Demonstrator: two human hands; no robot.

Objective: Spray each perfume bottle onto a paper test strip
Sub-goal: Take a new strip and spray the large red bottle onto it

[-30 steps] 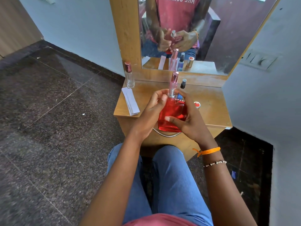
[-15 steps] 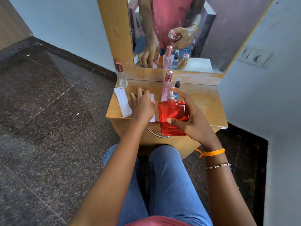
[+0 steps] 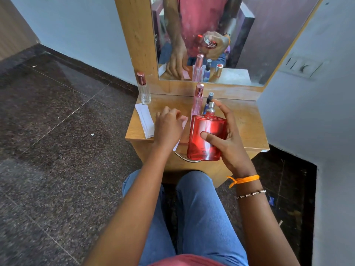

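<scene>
1. Daylight was even and soft; the scene was well lit, with no hard shadows on the wooden table (image 3: pixel 247 120).
2. The red perfume bottle (image 3: pixel 206 139) carried pale streaks of glare down its front face.
3. The polished stone floor (image 3: pixel 63 116) showed a broad dull sheen at upper left.
4. Wide-angle distortion bent the wall lines and floor joints near the edges.
5. The left hand (image 3: pixel 168 127) was slightly motion-blurred; the mirror (image 3: pixel 269 35) reflection looked smeared and hazy.
6. The floor recess at right was in deep shadow.
</scene>
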